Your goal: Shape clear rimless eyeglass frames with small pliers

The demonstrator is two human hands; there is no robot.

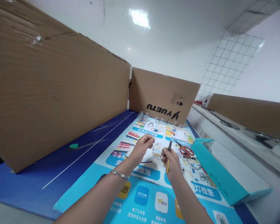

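From my distant screen I went over the scene from left to right. At 10 o'clock stood a tall corrugated cardboard wall (49, 87), with a dark blue surface (60, 161) along its foot. At 12 o'clock was a second cardboard panel (164, 96) printed "YUETU", and crumpled clear plastic scraps (161, 119) lay before it. The left hand (142, 147), with a silver bangle (119, 175) on its wrist, was raised with curled fingers; I could not tell if it pinched something small. Just right of it, a small transparent piece (157, 151) lay on the printed poster mat (140, 199), between both hands. The right hand (171, 161) was closed firmly around a yellow pen-like tool (167, 166) with a dark tip. At 1 o'clock, red-handled scissors (186, 151) lay free of both hands, and at 2 o'clock was a teal box (220, 171).
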